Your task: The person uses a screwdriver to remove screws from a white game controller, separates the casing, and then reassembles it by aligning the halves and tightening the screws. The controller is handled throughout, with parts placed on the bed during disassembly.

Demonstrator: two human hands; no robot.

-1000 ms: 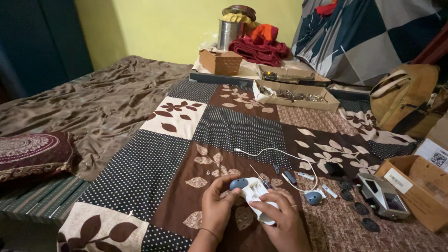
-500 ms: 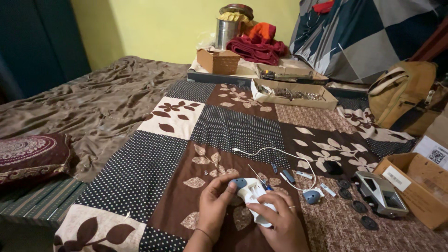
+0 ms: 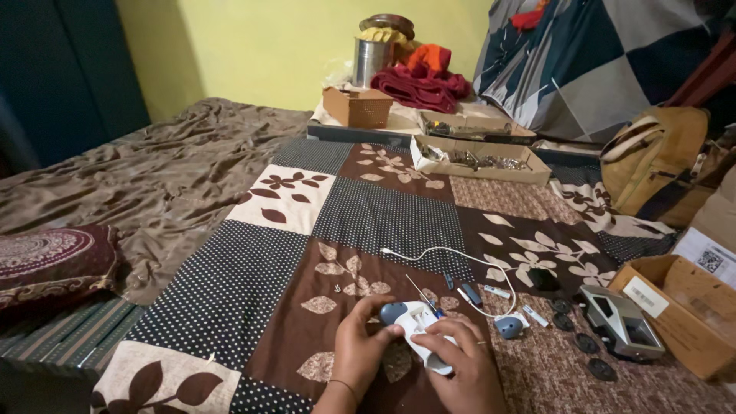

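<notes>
Both hands (image 3: 414, 356) on white device (image 3: 423, 330)

Device (image 3: 420, 331) in both hands on quilt (image 3: 383, 215); cable (image 3: 452, 257) behind it, open carton (image 3: 678, 307) right, trays (image 3: 479, 157) far behind.

A white plastic device (image 3: 424, 335) with a blue-grey end cap lies tilted on the patchwork quilt (image 3: 383, 207).

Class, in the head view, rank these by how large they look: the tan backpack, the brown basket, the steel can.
1. Backpack, clearly largest.
2. Basket and can: they look alike and stand far from the camera, so I leave them unranked.
</notes>
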